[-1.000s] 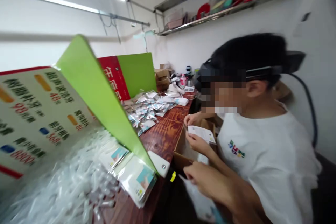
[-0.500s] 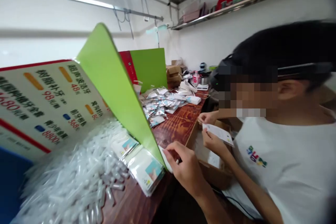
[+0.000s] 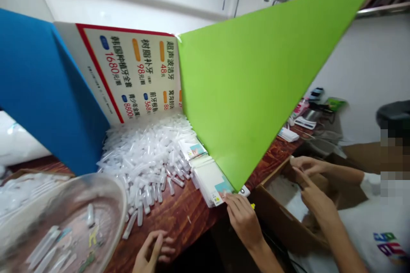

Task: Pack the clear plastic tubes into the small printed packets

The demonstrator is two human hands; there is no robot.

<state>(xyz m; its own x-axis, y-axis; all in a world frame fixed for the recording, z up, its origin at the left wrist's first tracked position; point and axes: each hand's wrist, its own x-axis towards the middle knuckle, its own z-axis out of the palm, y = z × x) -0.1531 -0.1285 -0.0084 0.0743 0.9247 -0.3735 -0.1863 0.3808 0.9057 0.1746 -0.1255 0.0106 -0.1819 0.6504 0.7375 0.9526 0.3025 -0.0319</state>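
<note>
The right hand is touching the near corner of the stack of packaged cards, which is lying on the desk beside the green panel; whether its fingers are gripping, I cannot tell. The left hand is hovering by the near edge, fingers loosely parted, holding nothing. Translucent plastic tubes are lying heaped alongside.

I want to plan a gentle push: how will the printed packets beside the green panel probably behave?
The printed packets may slide apart, since thin layers show along the stack's edge. Lying flat and low, they probably will not tip.
</note>
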